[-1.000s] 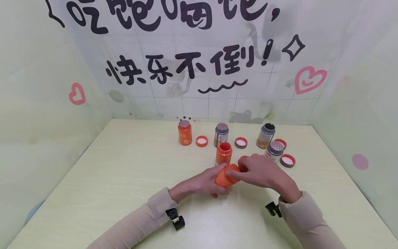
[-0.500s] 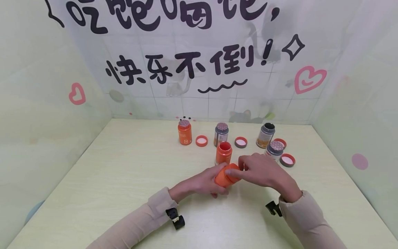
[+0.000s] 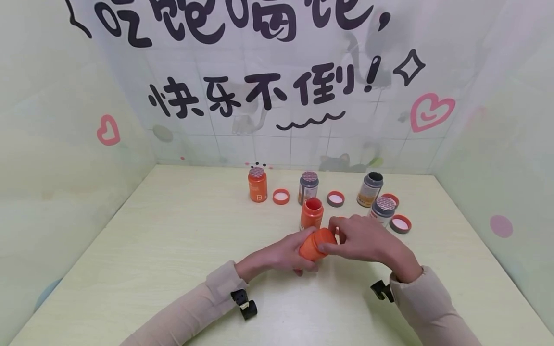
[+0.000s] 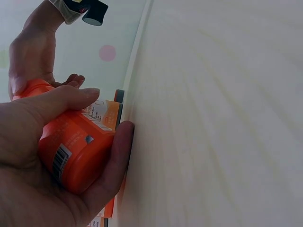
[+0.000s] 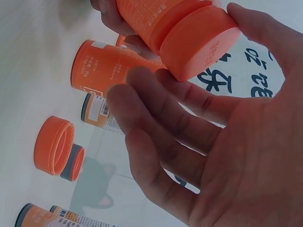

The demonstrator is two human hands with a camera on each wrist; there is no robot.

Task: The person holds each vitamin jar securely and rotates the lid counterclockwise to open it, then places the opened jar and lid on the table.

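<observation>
My left hand (image 3: 283,253) grips an orange bottle (image 3: 308,249), tilted above the table with its top toward my right hand (image 3: 370,240). In the left wrist view the thumb and fingers wrap round the bottle's body (image 4: 78,151), with a barcode facing out. An orange cap (image 5: 203,45) sits at the bottle's mouth. The right thumb and index finger pinch the cap at its edges; the other right fingers are bent and hold nothing. Just behind the held bottle stands an open orange bottle (image 3: 311,215). An orange cap (image 5: 53,145) lies on the table nearby, mostly covered by my right hand in the head view.
At the back stand an orange bottle (image 3: 257,186) and a grey bottle (image 3: 308,188), both with patterned seals. An unsealed grey bottle (image 3: 369,191) and a sealed grey bottle (image 3: 383,210) are on the right. Several caps lie upturned, including an orange cap (image 3: 281,196) and a grey-and-orange cap (image 3: 400,224).
The right thumb has slid down along the cap and the right fingers have shifted slightly, so more of the cap's top shows. The left hand and its bottle have stayed in place.
</observation>
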